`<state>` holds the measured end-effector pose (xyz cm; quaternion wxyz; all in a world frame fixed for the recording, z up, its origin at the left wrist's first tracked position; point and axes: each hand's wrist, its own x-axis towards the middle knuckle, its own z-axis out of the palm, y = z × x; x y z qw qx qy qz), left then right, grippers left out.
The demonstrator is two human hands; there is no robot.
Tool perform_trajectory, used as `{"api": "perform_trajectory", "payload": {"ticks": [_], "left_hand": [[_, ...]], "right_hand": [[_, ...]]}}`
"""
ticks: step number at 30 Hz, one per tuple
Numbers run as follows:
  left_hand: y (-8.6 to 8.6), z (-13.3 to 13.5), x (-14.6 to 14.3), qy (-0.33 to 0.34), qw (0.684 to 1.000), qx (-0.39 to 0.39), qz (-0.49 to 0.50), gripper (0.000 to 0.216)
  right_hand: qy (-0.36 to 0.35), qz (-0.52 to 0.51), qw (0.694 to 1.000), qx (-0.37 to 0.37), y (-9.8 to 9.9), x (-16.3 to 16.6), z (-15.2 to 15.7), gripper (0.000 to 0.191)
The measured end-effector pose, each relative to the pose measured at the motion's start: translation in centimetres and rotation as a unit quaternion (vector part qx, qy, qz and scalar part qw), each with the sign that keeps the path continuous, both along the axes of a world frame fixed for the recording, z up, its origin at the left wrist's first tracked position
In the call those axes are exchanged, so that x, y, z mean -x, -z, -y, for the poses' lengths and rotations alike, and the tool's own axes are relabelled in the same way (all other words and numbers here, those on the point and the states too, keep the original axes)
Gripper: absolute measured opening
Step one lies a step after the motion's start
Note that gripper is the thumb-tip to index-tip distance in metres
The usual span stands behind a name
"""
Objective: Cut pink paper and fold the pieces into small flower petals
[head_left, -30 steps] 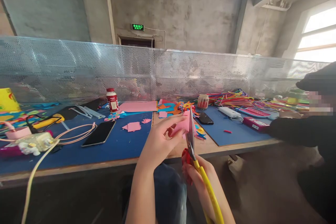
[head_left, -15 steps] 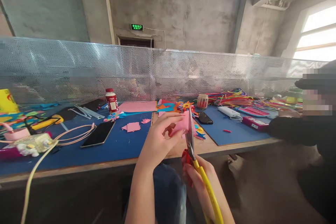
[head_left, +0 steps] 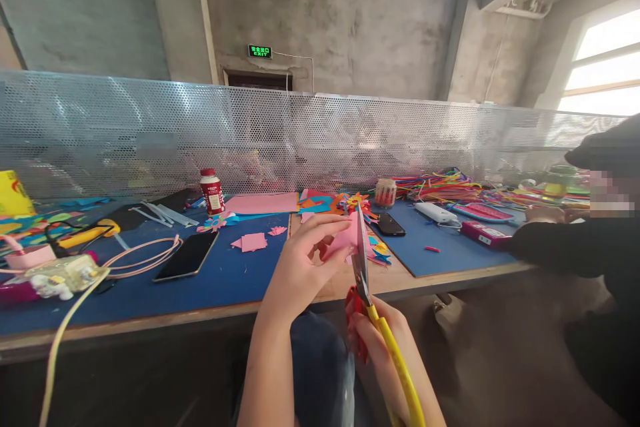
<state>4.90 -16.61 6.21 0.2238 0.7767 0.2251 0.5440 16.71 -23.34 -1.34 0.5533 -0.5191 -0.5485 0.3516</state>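
My left hand (head_left: 309, 260) pinches a sheet of pink paper (head_left: 346, 240) between thumb and fingers, above the table's front edge. In my right hand (head_left: 377, 337) is a pair of scissors (head_left: 361, 273) with one red and one yellow handle. Their blades point up and away from me and lie along the right part of the pink paper. Whether the blades are fully closed on it is hard to tell. Behind the paper lie colourful paper flowers (head_left: 356, 201), partly hidden by it.
Pink paper pieces (head_left: 251, 241), a black phone (head_left: 187, 255), a red bottle (head_left: 212, 191) and a yellow glue gun (head_left: 90, 233) lie left. To the right are a jar (head_left: 385, 192), another phone (head_left: 391, 224), a white power bank (head_left: 436, 213) and a person in dark clothes (head_left: 595, 253).
My hands, the paper and the scissors stay nearly in place, with the scissors shifted very slightly. The person at right has moved a little.
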Motion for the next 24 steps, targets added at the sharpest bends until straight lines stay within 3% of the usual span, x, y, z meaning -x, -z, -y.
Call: {"api": "perform_trajectory", "payload": {"ticks": [24], "left_hand": [[0.09,-0.13,0.09,0.001,1.0,0.004,-0.005,0.027]], "right_hand": [[0.034,-0.017,0.999,0.015,-0.75,0.76,0.47,0.029]]}}
